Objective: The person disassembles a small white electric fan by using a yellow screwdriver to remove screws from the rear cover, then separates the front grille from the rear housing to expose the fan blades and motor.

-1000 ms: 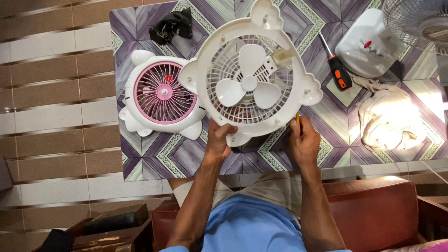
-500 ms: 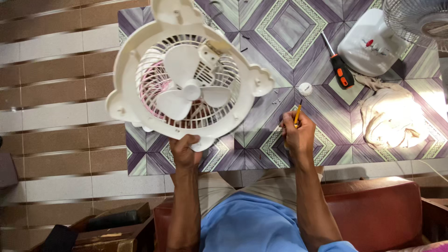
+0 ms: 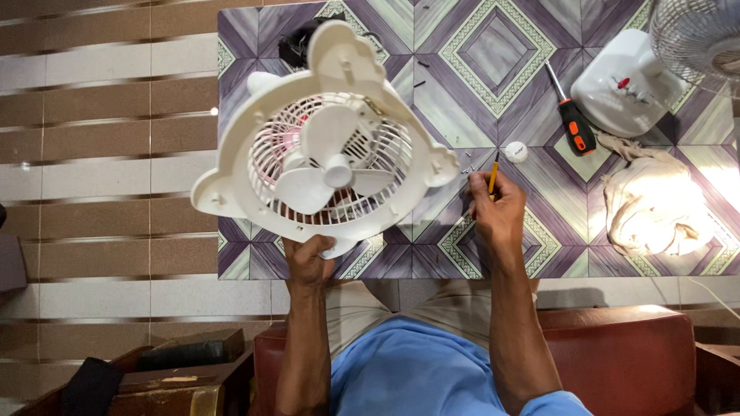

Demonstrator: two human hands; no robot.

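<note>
One white plastic fan shell [image 3: 247, 181], lobed outline, ribbed round grille, three-blade impeller [image 3: 327, 173], held up over the table's [image 3: 478, 69] left end; left hand [image 3: 308, 258] clenched on its bottom lobe. Pink fan [image 3: 289, 139] under it, mostly hidden. Right hand [image 3: 497, 212] pinches one thin yellow tool [image 3: 492, 177], probably a small screwdriver. One orange-black screwdriver [image 3: 574, 123], one small white cap [image 3: 516, 151], one crumpled cloth [image 3: 655, 204], scattered screws [image 3: 466, 158].
</note>
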